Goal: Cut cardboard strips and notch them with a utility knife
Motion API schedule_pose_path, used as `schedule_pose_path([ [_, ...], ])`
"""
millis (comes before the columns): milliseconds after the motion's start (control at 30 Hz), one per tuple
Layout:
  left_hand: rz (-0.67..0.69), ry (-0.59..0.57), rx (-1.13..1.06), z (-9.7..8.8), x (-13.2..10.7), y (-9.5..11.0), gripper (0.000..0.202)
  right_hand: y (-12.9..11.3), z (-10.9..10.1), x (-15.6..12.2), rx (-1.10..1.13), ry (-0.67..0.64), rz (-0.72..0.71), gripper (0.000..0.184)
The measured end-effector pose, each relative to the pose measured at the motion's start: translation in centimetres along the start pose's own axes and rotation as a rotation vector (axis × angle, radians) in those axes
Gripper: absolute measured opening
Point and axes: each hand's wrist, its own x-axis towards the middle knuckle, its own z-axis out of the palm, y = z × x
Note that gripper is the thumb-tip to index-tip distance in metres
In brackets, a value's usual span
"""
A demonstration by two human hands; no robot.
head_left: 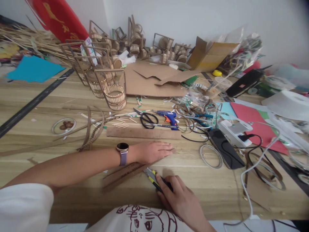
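Note:
My left hand point(152, 152), a watch on its wrist, lies flat with its fingers stretched out over a brown cardboard strip point(120, 176). Part of that strip is hidden beneath the palm. My right hand point(182, 197) is closed around a yellow-and-black utility knife point(152, 178), whose blade end points up and left at the strip's near edge. Whether the blade touches the cardboard I cannot tell. Just beyond my left hand lies another long cardboard strip point(145, 132). Black-handled scissors point(149, 121) and a blue hot glue gun point(171, 119) rest behind it.
Small slatted buckets point(116, 98) with tall handles stand at the back left, before a cardboard sheet point(149, 80). A tape ring point(63, 126) surrounds brown pieces at left. On the right are a phone point(225, 149), a white power strip point(235, 130) and a trailing cable point(243, 180).

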Motion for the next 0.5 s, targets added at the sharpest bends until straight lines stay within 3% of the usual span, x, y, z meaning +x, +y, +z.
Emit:
schedule_pose_path([
  [133, -0.011, -0.004, 0.1, -0.6, 0.1, 0.3, 0.038, 0.2, -1.1, 1.0, 0.008, -0.027, -0.066, 0.035],
  [233, -0.123, 0.006, 0.206, -1.7, 0.2, 1.5, 0.036, 0.4, -1.5, 1.1, 0.003, -0.03, -0.072, 0.036],
  [367, -0.277, -0.022, 0.281, -3.0, 0.6, 4.0, 0.057, 0.6, -1.4, 1.2, 0.004, -0.029, -0.083, 0.037],
  [500, -0.34, -0.058, 0.339, -3.3, 0.8, 5.7, 0.035, 0.9, -1.5, 1.2, 0.02, -0.039, -0.09, 0.037],
])
